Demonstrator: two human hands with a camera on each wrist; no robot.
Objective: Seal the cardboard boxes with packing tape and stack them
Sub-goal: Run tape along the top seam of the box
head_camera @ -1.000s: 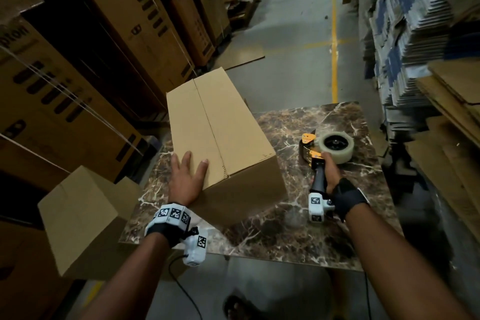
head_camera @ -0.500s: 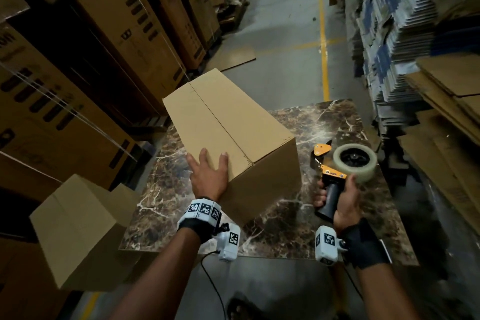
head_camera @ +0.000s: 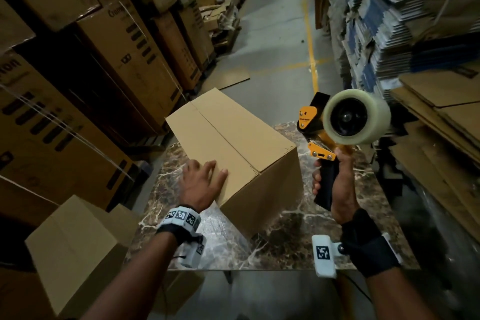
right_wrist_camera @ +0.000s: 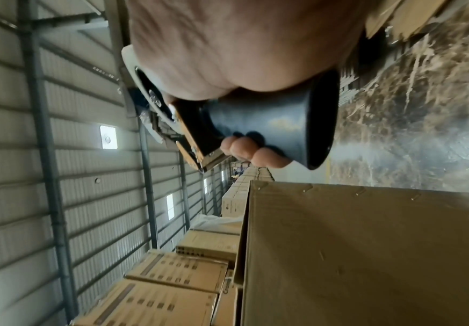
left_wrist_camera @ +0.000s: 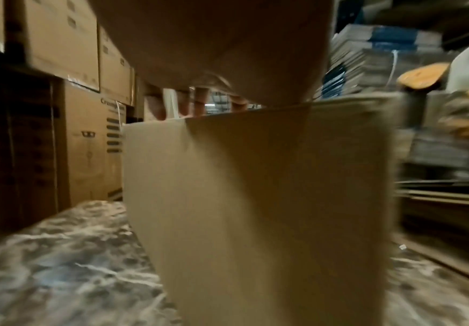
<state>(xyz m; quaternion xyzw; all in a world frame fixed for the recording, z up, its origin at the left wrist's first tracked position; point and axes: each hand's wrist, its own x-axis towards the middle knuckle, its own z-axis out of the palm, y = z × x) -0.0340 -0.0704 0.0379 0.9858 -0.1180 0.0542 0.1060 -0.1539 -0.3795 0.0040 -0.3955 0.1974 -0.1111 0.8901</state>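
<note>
Mid-frame on the worktop (head_camera: 363, 184), the cardboard box (head_camera: 233, 143) sits under the left hand (head_camera: 201, 182), fingers flat. Right hand (head_camera: 335, 184) grips the tape dispenser (head_camera: 337, 125); press tape firmly along the centre seam.

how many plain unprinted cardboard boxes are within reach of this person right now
2. One cardboard box stands on the marble table under the left hand. A second box sits off the table's left edge, lower down. More may lie out of view.
</note>
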